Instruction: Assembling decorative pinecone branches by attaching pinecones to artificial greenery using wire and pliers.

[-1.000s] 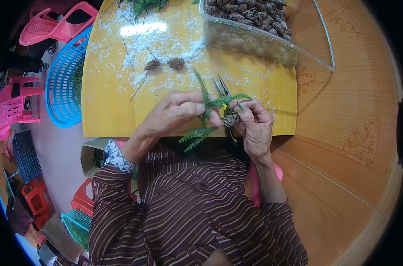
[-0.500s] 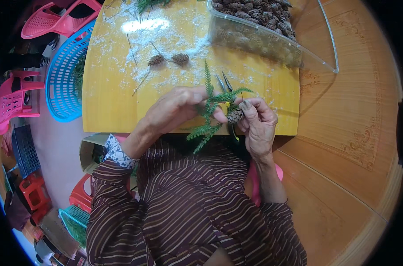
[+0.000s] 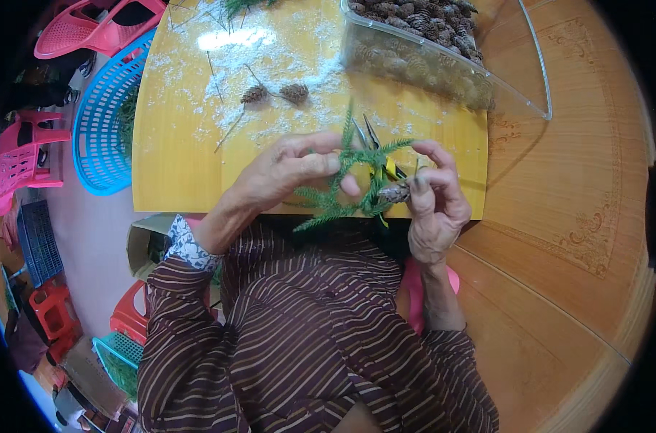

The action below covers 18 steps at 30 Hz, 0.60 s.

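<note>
My left hand pinches a green artificial pine sprig with several spread branches, held over the table's near edge. At the sprig's right side, my right hand grips a small brown pine cone between thumb and fingers. Cone and sprig touch; whether they are joined is hidden by the needles. Under the sprig lie pliers with dark jaws and yellow-and-black handles, partly covered. Farther off, two pine cones on thin stems rest on the yellow tabletop amid white flakes.
A clear plastic bin full of pine cones stands at the far right of the yellow top, on a larger wooden table. Left of the table are a blue basket with greenery and pink chairs. A cardboard box sits below the edge.
My right hand has shifted slightly right, and the pine cone has turned to lie more sideways. The sprig has tilted a little, and its lower branches have swung left.
</note>
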Tool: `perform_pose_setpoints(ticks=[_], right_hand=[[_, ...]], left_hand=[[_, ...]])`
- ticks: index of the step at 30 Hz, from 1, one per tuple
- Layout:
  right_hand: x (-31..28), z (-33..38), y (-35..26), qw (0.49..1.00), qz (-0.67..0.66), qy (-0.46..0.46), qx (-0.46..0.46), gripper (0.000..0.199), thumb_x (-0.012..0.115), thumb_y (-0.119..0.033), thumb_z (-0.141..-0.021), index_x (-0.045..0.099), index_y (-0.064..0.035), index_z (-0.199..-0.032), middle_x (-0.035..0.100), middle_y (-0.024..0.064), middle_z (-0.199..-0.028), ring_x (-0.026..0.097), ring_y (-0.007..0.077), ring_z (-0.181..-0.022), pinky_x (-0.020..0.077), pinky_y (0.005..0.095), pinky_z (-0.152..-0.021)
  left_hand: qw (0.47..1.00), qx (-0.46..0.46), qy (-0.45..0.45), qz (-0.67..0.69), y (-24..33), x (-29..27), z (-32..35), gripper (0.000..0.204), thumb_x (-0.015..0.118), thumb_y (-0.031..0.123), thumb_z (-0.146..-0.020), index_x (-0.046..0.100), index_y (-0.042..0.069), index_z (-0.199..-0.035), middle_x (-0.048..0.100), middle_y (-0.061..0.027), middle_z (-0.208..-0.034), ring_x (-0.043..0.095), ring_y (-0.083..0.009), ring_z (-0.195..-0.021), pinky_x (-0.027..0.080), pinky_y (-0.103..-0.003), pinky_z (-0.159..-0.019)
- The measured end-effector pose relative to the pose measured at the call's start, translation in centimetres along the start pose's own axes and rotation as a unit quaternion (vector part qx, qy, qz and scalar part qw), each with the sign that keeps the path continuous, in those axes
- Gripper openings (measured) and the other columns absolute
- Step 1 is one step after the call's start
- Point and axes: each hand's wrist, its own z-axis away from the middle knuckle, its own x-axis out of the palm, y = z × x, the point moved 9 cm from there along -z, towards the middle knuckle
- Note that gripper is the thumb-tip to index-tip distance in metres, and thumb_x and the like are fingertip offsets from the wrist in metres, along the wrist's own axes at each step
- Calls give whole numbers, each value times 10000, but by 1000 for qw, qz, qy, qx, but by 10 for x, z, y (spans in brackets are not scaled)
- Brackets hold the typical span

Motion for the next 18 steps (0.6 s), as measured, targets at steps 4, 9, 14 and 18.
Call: perform_pose_setpoints(ticks=[4, 9, 14, 18], right_hand=[[17, 4, 11, 996, -19, -68, 61, 89, 623, -77, -874, 609, 11, -873, 621, 45, -903, 466, 19, -615, 385, 170, -556], [20, 14, 29, 979, -26, -92, 182, 120, 619, -117, -898, 622, -4, -937, 648, 43, -922, 512, 28, -737, 431, 185, -683], [13, 18, 38, 968, -98, -50, 225, 129, 621, -141, -901, 630, -25, -955, 636, 0, -869, 475, 6, -656, 386, 163, -577], [12, 21, 50, 939, -213, -18, 271, 106, 606, -145, -909, 633, -47, -940, 622, -20, -835, 434, -3, -599, 320, 154, -494]], left_hand=[[998, -44, -13, -32, -10, 4, 2, 431, 562, 259, -908, 525, -15, -1237, 648, -56, -953, 605, -120, -864, 486, -229, -756], [998, -16, 21, -61, -5, -4, 3, 373, 533, 259, -926, 554, -7, -1186, 656, -55, -921, 606, -125, -838, 474, -244, -755], [996, -18, 34, -76, 0, -8, 2, 340, 519, 243, -938, 548, -10, -1163, 649, -51, -875, 610, -138, -847, 482, -269, -793], [996, -22, 28, -85, -4, -2, -1, 303, 547, 222, -913, 590, -6, -1108, 639, -24, -834, 577, -94, -800, 448, -229, -744]])
